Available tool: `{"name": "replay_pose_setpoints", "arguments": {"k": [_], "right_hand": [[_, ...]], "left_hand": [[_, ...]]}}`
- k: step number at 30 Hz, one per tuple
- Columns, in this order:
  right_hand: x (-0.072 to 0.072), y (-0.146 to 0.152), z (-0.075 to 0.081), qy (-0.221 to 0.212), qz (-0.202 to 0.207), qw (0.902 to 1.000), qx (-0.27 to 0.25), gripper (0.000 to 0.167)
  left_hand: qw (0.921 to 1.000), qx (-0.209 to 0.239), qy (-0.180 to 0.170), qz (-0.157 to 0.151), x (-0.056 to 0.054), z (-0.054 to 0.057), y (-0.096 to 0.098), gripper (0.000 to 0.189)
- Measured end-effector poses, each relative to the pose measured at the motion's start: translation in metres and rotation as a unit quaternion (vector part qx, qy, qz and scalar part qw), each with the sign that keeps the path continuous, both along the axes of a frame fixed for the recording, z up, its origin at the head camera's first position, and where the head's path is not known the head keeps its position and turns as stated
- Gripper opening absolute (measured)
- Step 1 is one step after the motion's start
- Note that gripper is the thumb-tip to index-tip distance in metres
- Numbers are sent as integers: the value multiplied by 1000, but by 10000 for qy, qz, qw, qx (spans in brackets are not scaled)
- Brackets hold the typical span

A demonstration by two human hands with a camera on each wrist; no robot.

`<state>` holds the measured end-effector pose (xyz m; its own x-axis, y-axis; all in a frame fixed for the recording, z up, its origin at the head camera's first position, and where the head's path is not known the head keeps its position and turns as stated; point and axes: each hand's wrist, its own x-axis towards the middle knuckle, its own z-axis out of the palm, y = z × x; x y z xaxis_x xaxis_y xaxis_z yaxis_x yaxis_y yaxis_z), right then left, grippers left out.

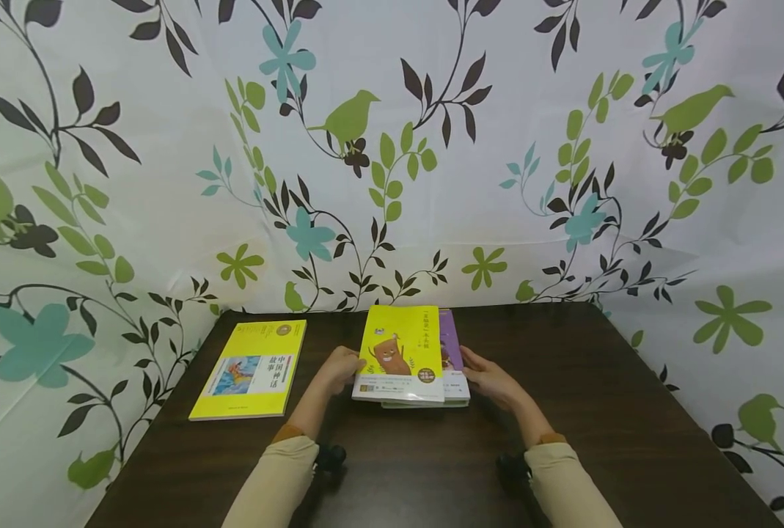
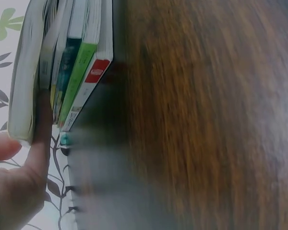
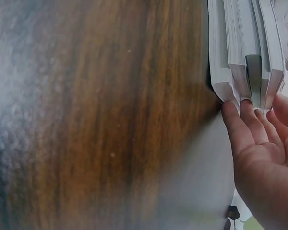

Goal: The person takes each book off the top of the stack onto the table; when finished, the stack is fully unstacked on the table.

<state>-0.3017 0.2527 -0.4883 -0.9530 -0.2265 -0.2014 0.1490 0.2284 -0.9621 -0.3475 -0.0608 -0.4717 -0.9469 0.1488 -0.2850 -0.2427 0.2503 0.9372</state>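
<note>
A yellow book [image 1: 401, 326] with a smiling brown cartoon figure on its cover lies on top of a stack of several books. A purple-and-white book [image 1: 451, 345] sticks out from under it on the right. My left hand [image 1: 337, 370] pinches the top book's left edge, thumb above and a finger beneath, as the left wrist view shows. Below that finger, a green spine [image 2: 81, 67] and a white spine with a red label [image 2: 93, 74] are visible. My right hand [image 1: 493, 378] touches the stack's right side, its extended fingertips [image 3: 229, 108] against the book edges.
Another yellow book [image 1: 253, 370], with a picture on its cover, lies flat at the left of the dark wooden table [image 1: 563, 359]. Behind the table hangs a white cloth [image 1: 431, 235] printed with leaves, birds and flowers.
</note>
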Motion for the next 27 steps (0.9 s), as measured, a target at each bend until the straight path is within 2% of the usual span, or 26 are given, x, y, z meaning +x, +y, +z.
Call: {"name": "replay_pose_setpoints", "arguments": {"k": [4,12,22,27], "right_hand": [[-1,0,-1,-46,-58,10000,8,60],[-2,-2,0,-106,-141,9998,42,59],[-2,-2,0,-65,-87,9999,-31,59],[-2,-2,0,-15,10,10000,-58,59]], "left_hand": [[10000,70,-20,39,1,0,-6,33],[9991,203,-136,336,0,-2,-12,34],[9989,138,-81,443,4,-2,-22,36],[9981,-30,-200,583,7,2,-29,36]]}}
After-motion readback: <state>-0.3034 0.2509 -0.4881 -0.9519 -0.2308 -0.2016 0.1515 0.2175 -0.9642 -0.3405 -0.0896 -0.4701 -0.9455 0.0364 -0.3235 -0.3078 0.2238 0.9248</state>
